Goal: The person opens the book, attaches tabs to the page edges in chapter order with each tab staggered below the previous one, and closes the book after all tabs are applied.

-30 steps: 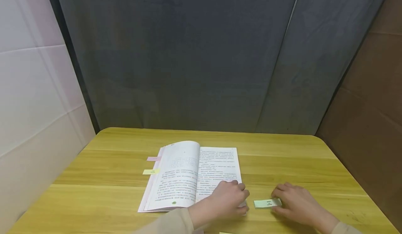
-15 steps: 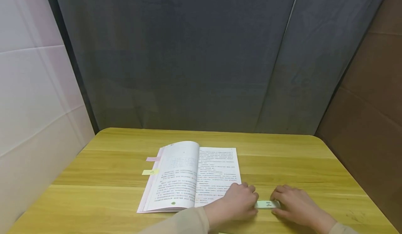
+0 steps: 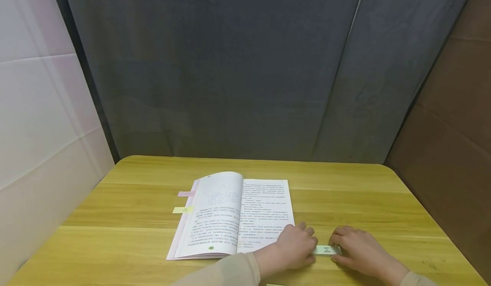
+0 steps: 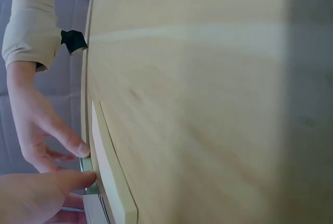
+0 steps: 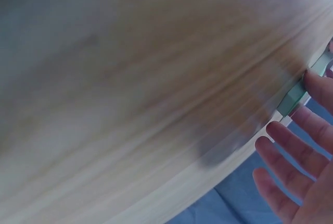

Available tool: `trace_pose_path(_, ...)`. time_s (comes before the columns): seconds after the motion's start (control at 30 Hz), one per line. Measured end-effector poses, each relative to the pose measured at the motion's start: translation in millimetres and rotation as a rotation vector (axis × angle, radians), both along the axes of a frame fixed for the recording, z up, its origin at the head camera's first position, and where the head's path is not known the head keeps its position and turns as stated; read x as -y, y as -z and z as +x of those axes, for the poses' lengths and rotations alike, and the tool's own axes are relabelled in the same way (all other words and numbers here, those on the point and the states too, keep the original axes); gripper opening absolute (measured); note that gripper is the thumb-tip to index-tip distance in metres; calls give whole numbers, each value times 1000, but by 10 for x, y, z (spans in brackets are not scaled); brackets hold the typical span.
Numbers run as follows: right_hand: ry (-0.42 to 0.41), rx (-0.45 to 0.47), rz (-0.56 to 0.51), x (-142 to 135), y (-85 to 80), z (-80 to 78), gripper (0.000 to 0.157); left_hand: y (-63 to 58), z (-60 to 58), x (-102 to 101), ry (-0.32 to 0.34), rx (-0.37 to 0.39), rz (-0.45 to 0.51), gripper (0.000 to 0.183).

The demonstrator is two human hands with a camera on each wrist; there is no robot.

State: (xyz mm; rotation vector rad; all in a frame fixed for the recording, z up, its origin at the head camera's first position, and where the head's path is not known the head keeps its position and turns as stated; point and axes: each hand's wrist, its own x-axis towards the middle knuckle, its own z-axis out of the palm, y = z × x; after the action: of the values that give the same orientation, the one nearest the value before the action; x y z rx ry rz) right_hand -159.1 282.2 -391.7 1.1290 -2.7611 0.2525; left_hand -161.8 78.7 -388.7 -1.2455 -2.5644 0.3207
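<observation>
A pale green sticky-note pad [image 3: 326,250] with small dark print lies flat on the table, just right of an open book [image 3: 264,209]. My left hand [image 3: 293,247] pinches the pad's left end, its thumb on the near side; the forearm passes in front of the book's lower right page. At the other end, my right hand [image 3: 356,249] holds the pad between thumb and index finger. In the right wrist view, the other fingers of the right hand [image 5: 302,156] are spread beside the green pad [image 5: 293,99]. The left fingertips are partly hidden in the head view.
Pink [image 3: 186,194] and yellow [image 3: 182,210] sticky tabs stick out from the book's left edge. A cream-yellow pad [image 4: 112,166] lies nearer the person on the wooden table [image 3: 345,192]. A dark grey cloth [image 3: 230,73] hangs behind the table.
My left hand has moved right, from the book's lower right edge to the green pad's left end, and now grips it. The right hand has stayed nearly still on the pad.
</observation>
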Motion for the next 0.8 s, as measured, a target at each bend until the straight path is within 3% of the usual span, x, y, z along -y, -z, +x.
trace_pose_path(0.33, 14, 16, 0, 23, -8, 3, 20, 9, -3, 18, 14, -20, 10, 18)
trace_pose_path(0.63, -16, -70, -51, 70, -112, -10, 17, -137, -10, 140, 12, 22, 60, 19)
trace_pose_path(0.8, -45, -148, -89, 126, -163, -10, 19, -194, 3, 255, 27, -36, 130, 19)
